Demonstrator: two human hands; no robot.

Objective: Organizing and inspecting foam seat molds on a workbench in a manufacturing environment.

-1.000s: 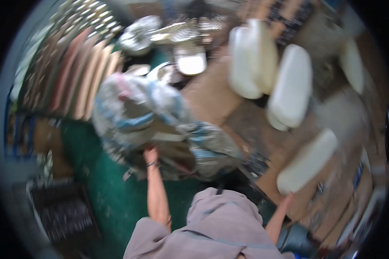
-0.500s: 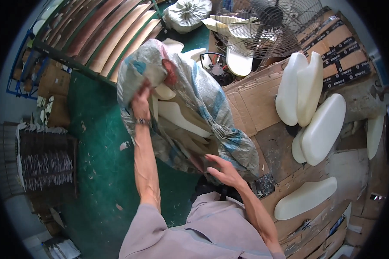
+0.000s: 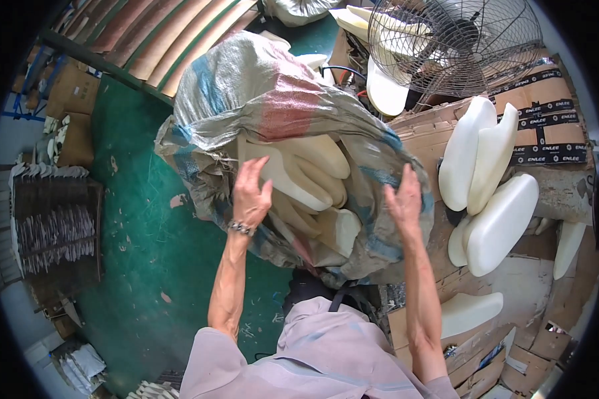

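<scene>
In front of me a large woven sack (image 3: 239, 86), silvery with blue and red bands, gapes wide. Several long, rounded, cream-coloured pieces (image 3: 293, 179), foam-like in look, lie inside it. The lower part of the sack's contents is hidden. My left hand (image 3: 251, 196), with a metal band at the wrist, is over the left side of the sack's mouth, beside the pieces, fingers apart and holding nothing. At the sack's right side, my right hand (image 3: 404, 199) has its fingers stretched out near or against the cloth; whether it touches is unclear.
On the cardboard-covered table (image 3: 422, 139) at right lie several white rounded pieces (image 3: 502, 223). Behind them stand a wire-caged fan (image 3: 459, 46) and a taped cardboard box (image 3: 545, 126). A rack of curved boards (image 3: 173, 40) is at far left, above the green floor (image 3: 140, 233).
The sack's mouth has been spread wider, showing more pieces. My left hand has let go of the rim and come nearer; my right hand has moved outward and farther to the sack's right side.
</scene>
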